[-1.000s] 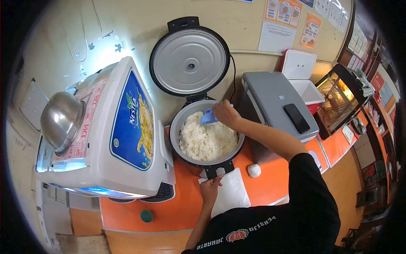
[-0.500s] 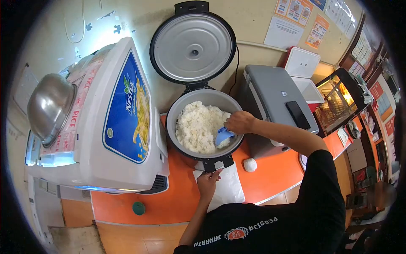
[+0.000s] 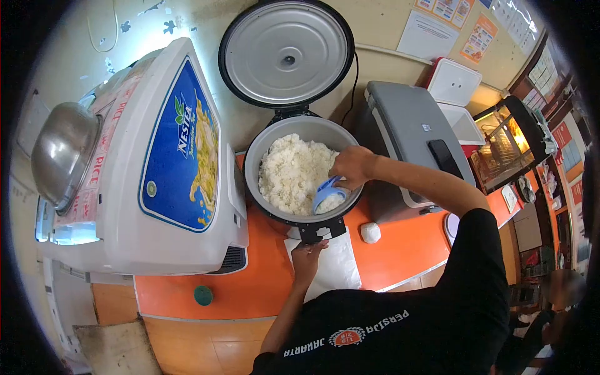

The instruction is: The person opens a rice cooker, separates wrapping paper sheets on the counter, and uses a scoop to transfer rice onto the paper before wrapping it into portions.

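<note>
Inside the open rice cooker [image 3: 259,140] lies a large mound of cooked white rice [image 3: 290,175]. My right hand [image 3: 352,167] reaches over the pot's right rim, closed round a light blue rice scoop [image 3: 319,199]. White rice shows in the scoop's cup, low in the pot near the front right wall. Just below the cooker's front latch is my left hand [image 3: 306,259], its fingers bunched against the cooker's front; what they grip is hidden. White paper sheets [image 3: 335,265] lie beside that hand. Right of them sits a round white wrapped bundle [image 3: 370,233].
The cooker's raised lid [image 3: 287,56] stands behind the pot. A white drink dispenser [image 3: 156,244] with a metal bowl [image 3: 65,156] on top is at left. A grey cooler box [image 3: 409,134] bearing a phone [image 3: 444,156] is at right. A green lid [image 3: 203,295] lies on the orange counter [image 3: 262,294].
My right hand has turned the scoop, and its cup now shows rice at the pot's front right. My left hand stays by the cooker's front. The whole view has shifted slightly.
</note>
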The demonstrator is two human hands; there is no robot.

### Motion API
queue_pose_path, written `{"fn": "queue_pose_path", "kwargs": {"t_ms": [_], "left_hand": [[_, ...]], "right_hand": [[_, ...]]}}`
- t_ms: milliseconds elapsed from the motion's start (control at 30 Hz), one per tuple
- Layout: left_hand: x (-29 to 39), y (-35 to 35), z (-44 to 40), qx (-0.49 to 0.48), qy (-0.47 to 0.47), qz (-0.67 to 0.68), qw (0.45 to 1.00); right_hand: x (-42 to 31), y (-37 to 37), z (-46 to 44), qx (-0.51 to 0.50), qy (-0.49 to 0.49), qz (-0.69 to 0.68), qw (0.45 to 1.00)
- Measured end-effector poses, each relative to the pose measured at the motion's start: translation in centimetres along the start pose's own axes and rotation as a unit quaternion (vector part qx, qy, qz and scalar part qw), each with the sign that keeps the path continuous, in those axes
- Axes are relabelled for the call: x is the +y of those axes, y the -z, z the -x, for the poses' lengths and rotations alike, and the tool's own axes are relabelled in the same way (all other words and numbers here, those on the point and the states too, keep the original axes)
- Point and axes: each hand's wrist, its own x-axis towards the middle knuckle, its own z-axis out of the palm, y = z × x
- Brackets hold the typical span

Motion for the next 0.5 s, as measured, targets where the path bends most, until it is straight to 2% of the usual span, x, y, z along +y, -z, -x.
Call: {"fn": "queue_pose_path", "kwargs": {"t_ms": [67,133,267,333,367,433,467,500], "left_hand": [[0.9,0.4,0.3,-0.025,0.049,-0.011,0.998],[0.4,0.5,0.1,-0.03,0.071,-0.011,0.997],[0.7,0.5,0.1,-0.041,0.102,-0.018,0.994],[1.3,0.7,0.1,-0.048,0.081,-0.044,0.995],[1.5,0.7,0.1,-0.05,0.06,-0.071,0.994],[1.7,0.4,0.1,-0.041,0.089,-0.039,0.994],[1.9,0.3,0.2,-0.033,0.115,-0.01,0.993],[1.7,0.3,0.2,-0.034,0.114,-0.01,0.993]], "right_hand": [[1.6,0.1,0.3,0.007,0.001,-0.034,0.999],[2.7,0.2,1.0,0.104,0.025,-0.081,0.991],[2.4,-0.5,2.1,0.172,0.013,-0.07,0.983],[1.4,-1.1,2.8,0.214,0.062,0.087,0.971],[1.3,-1.0,3.2,0.212,0.061,0.087,0.971],[1.1,-0.5,3.8,0.267,-0.037,0.075,0.96],[1.2,-0.5,3.7,0.267,-0.037,0.075,0.96],[1.5,-0.5,3.5,0.249,-0.078,0.119,0.958]]}}
